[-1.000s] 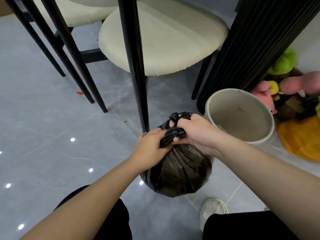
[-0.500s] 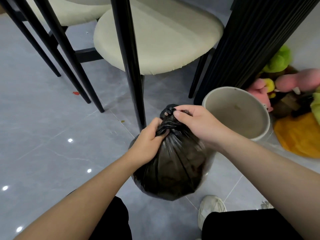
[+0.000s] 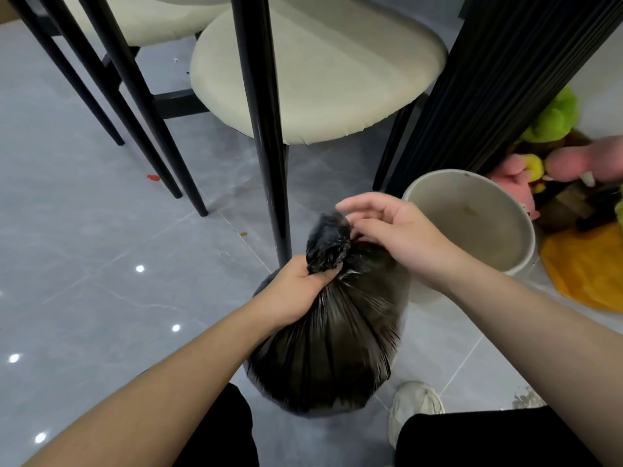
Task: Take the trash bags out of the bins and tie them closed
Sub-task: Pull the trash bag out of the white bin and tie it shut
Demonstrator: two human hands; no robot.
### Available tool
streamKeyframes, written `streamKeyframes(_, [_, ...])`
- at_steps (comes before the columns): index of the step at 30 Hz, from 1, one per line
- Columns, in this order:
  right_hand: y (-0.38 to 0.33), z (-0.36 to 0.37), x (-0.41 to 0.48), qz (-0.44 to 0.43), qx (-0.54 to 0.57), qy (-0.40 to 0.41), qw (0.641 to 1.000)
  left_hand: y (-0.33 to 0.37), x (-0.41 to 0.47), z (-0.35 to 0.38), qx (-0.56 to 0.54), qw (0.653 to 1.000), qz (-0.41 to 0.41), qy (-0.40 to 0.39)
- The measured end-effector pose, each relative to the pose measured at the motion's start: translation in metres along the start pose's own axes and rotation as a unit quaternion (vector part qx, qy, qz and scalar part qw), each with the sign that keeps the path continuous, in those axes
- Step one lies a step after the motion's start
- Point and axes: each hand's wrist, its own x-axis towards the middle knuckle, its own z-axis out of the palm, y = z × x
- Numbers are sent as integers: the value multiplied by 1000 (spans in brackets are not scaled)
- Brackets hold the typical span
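Since half a second ago the right hand has let go of the bag's top and opened, while the left hand has stayed clamped around the neck.

The trash bag is thin, glossy black plastic, pulled into fine radiating pleats below the grip and swelling into a rounded, full bulb that sits out of the bin, just beside it and in front of the person's knees. Above the left fist a crumpled, knotted-looking tuft of plastic sticks up. Whether the bag rests on the floor or hangs from the grip cannot be told.

The left fingers are curled tight and pressed together around the gathered neck. The right fingers are spread and loosely bent, palm turned toward the tuft; the lower fingertips lie at or against the plastic beside the tuft, gripping nothing.

The bin is a round, smooth, off-white tub, unlined, with a small stain inside. The floor is polished grey tile reflecting ceiling lights. Behind stand a chair with a cream padded seat and slim black tapered legs, and a ribbed black column. Plush toys lie heaped at the right.
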Motion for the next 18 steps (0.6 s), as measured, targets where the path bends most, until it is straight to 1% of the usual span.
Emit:
streamKeyframes(2, [4, -7, 3, -8, -74, 38, 997, 1, 1, -2, -25, 1000, 7, 1])
streamKeyframes(3, [7, -9, 5, -2, -126, 34, 991, 2, 2, -3, -30, 1000, 8, 3])
streamKeyframes(6, [14, -12, 5, 25, -246, -43, 968, 4, 2, -7, -52, 998, 18, 4])
streamKeyframes(8, [17, -13, 4, 32, -287, -80, 954, 6, 2, -10, -63, 998, 17, -3])
streamKeyframes(9, [17, -13, 3, 28, -296, -82, 951, 6, 2, -11, -57, 998, 14, -2])
streamKeyframes(11, [19, -9, 3, -1, -271, -41, 962, 4, 2, -12, -38, 999, 11, 2])
streamKeyframes(14, [20, 7, 1, -25, -136, 26, 990, 0, 2, -16, 53, 997, 33, 39])
streamKeyframes(16, [23, 18, 2, -25, -66, 49, 996, 2, 2, -16, 99, 992, 60, 55])
streamKeyframes(18, [25, 27, 3, -6, 1, 60, 998, 8, 0, -14, 133, 986, 83, 59])
